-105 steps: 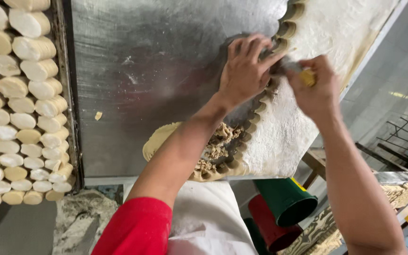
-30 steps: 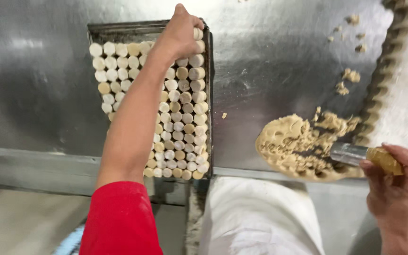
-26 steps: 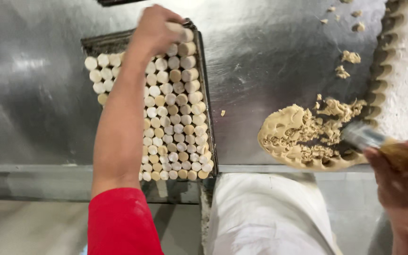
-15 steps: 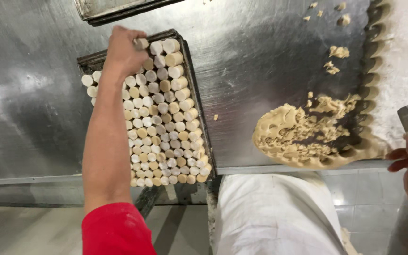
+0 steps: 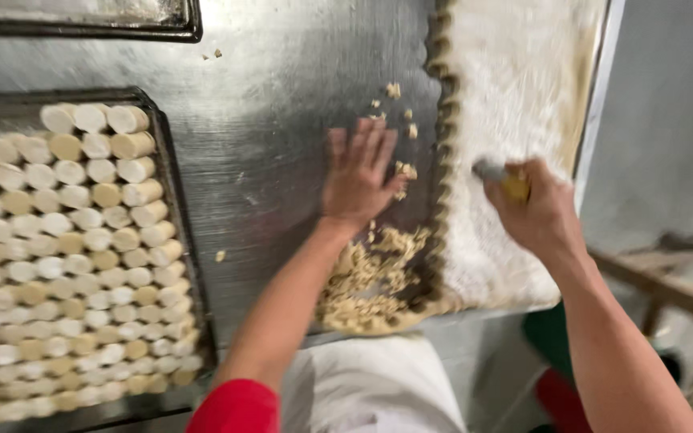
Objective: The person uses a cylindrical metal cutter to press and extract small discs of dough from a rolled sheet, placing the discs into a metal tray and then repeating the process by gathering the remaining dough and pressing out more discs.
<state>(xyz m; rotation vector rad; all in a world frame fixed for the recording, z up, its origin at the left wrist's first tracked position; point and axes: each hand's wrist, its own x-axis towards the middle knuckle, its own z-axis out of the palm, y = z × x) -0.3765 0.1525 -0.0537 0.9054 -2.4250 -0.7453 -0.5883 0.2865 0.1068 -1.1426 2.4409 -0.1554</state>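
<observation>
The steel worktable [image 5: 282, 72] fills most of my view. On its right part lies a wide floured dough sheet [image 5: 515, 88], its left edge scalloped where rounds have been cut out. At the left sits a dark baking tray [image 5: 172, 184] packed with rows of pale dough cylinders [image 5: 82, 240]; the corner of a second tray [image 5: 122, 28] shows along the top edge.

Between tray and sheet, at the near edge of the table, I note a heap of dough scraps [image 5: 370, 281], with a few loose crumbs [image 5: 395, 92] scattered farther up.

The left hand [image 5: 360, 172] lies flat on the steel just above the heap, fingers spread, palm down, gripping nothing. The right hand [image 5: 535, 208] is over the sheet, fist clenched around a cylindrical metal cutter [image 5: 492, 170] with a yellowish end; only the cutter's tip protrudes, blurred.

My assessment of handling: the scraps look light, soft and crumbly, and would break apart if pinched; they are better swept or scooped together with a flat palm from the sides. The sheet appears soft, floured and prone to tearing, so it should be supported from beneath at an edge. The cutter looks rigid and is best held around its barrel.
</observation>
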